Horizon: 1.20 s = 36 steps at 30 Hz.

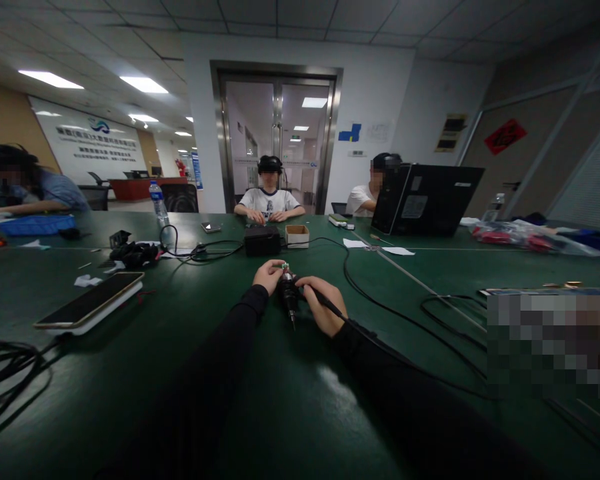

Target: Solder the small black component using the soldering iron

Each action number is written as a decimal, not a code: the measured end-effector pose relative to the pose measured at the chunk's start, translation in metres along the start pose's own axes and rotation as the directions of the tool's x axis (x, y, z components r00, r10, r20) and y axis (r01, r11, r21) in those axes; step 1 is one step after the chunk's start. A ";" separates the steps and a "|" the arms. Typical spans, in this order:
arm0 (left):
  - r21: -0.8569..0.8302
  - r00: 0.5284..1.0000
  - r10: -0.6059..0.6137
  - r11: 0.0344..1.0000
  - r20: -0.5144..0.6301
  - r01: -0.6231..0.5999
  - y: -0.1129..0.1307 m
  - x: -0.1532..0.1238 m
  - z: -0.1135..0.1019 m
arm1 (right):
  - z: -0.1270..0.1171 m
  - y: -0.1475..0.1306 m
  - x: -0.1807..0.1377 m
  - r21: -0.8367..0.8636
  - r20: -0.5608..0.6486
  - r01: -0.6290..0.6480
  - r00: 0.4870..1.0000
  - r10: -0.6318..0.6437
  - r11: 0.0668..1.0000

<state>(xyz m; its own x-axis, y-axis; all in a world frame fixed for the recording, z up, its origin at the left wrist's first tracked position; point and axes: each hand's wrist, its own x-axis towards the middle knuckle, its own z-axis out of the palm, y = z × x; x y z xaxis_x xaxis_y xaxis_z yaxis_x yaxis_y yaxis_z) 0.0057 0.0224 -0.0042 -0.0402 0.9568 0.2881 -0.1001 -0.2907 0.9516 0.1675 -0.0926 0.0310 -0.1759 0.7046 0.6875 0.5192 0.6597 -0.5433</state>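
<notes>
A black, cylinder-like device [289,293] with a thin pointed end lies on the green table between my hands, its point towards me. At its far end sits a small green and whitish piece [285,267], too small to make out fully. The fingertips of my left hand [269,277] are pinched at that piece, touching it. My right hand [326,305] is closed around a black pen-shaped tool [329,304] with a cable that runs back along my forearm. The tool's front end reaches the device's right side, where its tip is hard to see.
Ahead stand a black box [263,241] and a small open carton [297,237]. Cables [375,300] cross the right side. A phone on a white block [97,303] lies left. A large black computer case [425,200] stands back right. Several people sit around the table.
</notes>
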 end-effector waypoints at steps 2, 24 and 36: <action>0.012 1.000 0.007 1.000 0.001 -0.007 -0.001 0.000 -0.001 | 0.000 0.000 0.000 -0.006 0.003 0.006 1.000 -0.006 1.000; 0.000 1.000 -0.007 1.000 0.010 0.007 -0.001 0.001 -0.002 | -0.001 -0.002 0.001 -0.068 -0.025 -0.023 0.999 0.021 0.997; 0.008 1.000 -0.007 1.000 0.011 0.007 0.002 -0.001 -0.001 | -0.003 -0.007 0.001 -0.080 -0.020 -0.013 1.000 0.011 0.997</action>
<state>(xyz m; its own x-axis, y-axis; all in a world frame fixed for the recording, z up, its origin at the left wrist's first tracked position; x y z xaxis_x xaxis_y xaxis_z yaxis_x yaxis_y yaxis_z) 0.0045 0.0206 -0.0023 -0.0285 0.9589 0.2824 -0.0927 -0.2838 0.9544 0.1665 -0.0968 0.0370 -0.1534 0.7066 0.6908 0.5866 0.6277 -0.5117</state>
